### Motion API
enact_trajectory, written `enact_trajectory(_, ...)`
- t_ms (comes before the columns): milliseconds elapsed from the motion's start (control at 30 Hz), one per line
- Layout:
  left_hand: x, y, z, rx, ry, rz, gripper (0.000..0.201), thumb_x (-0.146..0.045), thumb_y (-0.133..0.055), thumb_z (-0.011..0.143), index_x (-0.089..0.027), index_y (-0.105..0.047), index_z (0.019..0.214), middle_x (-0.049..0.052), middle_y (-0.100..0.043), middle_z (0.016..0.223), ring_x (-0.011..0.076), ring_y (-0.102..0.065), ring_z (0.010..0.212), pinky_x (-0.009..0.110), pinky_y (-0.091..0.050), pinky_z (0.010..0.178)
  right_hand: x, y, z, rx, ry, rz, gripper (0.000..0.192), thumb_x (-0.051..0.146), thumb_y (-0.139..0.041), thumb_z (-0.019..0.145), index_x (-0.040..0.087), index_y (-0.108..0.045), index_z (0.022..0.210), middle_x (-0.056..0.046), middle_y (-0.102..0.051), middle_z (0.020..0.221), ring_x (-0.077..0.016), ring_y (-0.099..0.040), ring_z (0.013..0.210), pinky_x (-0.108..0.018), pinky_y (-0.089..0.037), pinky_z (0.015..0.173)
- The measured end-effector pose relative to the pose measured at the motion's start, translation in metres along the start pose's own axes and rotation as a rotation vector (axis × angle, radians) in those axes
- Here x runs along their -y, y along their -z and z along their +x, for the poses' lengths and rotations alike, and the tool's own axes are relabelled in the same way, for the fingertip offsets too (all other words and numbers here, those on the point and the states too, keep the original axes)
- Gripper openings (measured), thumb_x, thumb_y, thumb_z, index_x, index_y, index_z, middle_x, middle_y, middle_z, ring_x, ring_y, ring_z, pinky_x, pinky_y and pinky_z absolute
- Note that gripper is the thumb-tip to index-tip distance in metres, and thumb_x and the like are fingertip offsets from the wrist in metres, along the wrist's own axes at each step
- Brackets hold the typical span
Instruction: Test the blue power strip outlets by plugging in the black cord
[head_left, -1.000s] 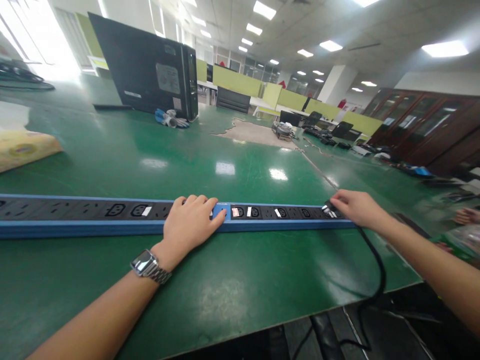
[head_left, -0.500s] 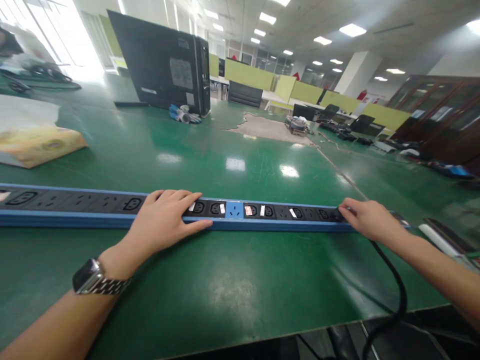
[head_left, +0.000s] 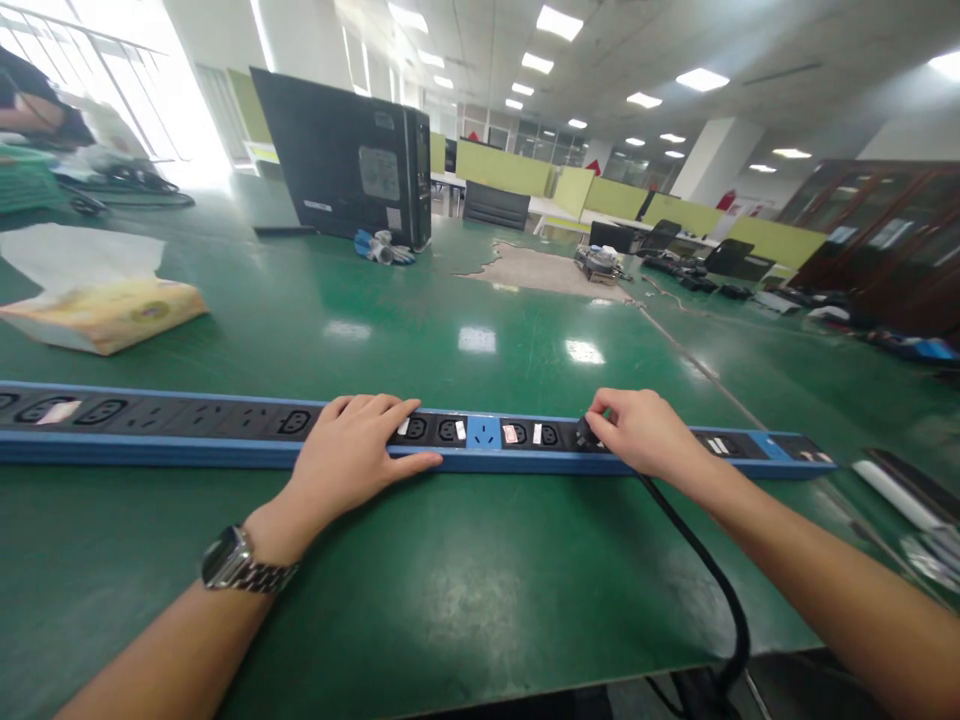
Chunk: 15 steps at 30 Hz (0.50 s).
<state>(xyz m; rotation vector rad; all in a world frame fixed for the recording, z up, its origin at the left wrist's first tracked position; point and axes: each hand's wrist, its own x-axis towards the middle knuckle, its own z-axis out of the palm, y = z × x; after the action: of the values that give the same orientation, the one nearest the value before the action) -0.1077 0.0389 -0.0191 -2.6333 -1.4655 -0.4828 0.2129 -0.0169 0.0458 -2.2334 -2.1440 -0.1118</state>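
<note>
Since half a second ago, the right hand (head_left: 641, 432) has travelled leftward along the power strip (head_left: 225, 430), from near its right end to a socket just right of the blue centre socket (head_left: 485, 432); the right end of the strip now lies uncovered. The left hand (head_left: 352, 455) has kept its place on the strip, and the camera has swung slightly right.

Head view: the power strip lies on the green counter (head_left: 465, 590), its long axis running left to right across the frame, square to both forearms. The left hand rests flat on it, fingers spread and extended, clasping nothing, pressing the strip down just left of the blue socket. The right hand's grip is pinched at the fingertips on a black plug (head_left: 585, 434) seated at or over a socket; whether the plug is fully in cannot be told. A black cable (head_left: 712, 580) runs from that plug toward the near counter edge and drops over it. The right hand is the nearer to the plug; the two hands stand near each other, with the blue socket between them. A wristwatch (head_left: 229, 560) sits on the left wrist. Farther back stand a black computer case (head_left: 349, 165) and, at left, a tissue pack (head_left: 105, 305).
</note>
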Motion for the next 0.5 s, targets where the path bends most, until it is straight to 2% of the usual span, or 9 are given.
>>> enact_trajectory(133,-0.002,-0.001,0.0,-0.013,0.002,0.004,0.077,-0.074,-0.047,0.079,-0.018,-0.06,0.128,0.012,-0.065,0.122,0.0317,-0.056,0.113,0.046,-0.036,0.099,0.0,-0.004,-0.008,-0.047,-0.007,-0.131,0.03,0.033,-0.041,0.089,0.021,-0.068,0.091,-0.007,-0.07,0.077,-0.0194,-0.062,0.071,-0.027,-0.034,0.062)
enact_trajectory(267,-0.003,-0.001,0.0,-0.035,0.0,0.005,0.076,-0.074,-0.047,0.079,-0.017,-0.061,0.128,0.012,-0.065,0.123,0.0312,-0.056,0.113,0.044,-0.035,0.099,0.01,0.015,-0.002,0.007,-0.004,-0.101,0.028,0.03,-0.044,0.087,0.02,-0.07,0.085,-0.008,-0.071,0.079,-0.0188,-0.062,0.071,-0.027,-0.036,0.062)
enact_trajectory(400,-0.004,-0.001,-0.001,-0.039,-0.001,0.003,0.075,-0.074,-0.048,0.078,-0.018,-0.061,0.127,0.011,-0.066,0.123,0.0311,-0.057,0.112,0.044,-0.035,0.099,0.053,0.036,0.012,-0.076,0.083,0.048,0.027,0.032,-0.047,0.085,0.021,-0.072,0.086,-0.006,-0.072,0.084,-0.0178,-0.063,0.077,-0.026,-0.04,0.067)
enact_trajectory(500,-0.004,-0.002,-0.001,-0.05,0.012,-0.018,0.075,-0.073,-0.049,0.078,-0.019,-0.061,0.128,0.011,-0.066,0.123,0.0311,-0.057,0.113,0.044,-0.035,0.1,0.091,0.03,0.023,0.025,0.148,0.083,0.025,0.031,-0.051,0.08,0.02,-0.073,0.085,-0.008,-0.073,0.087,-0.0192,-0.064,0.083,-0.026,-0.042,0.071)
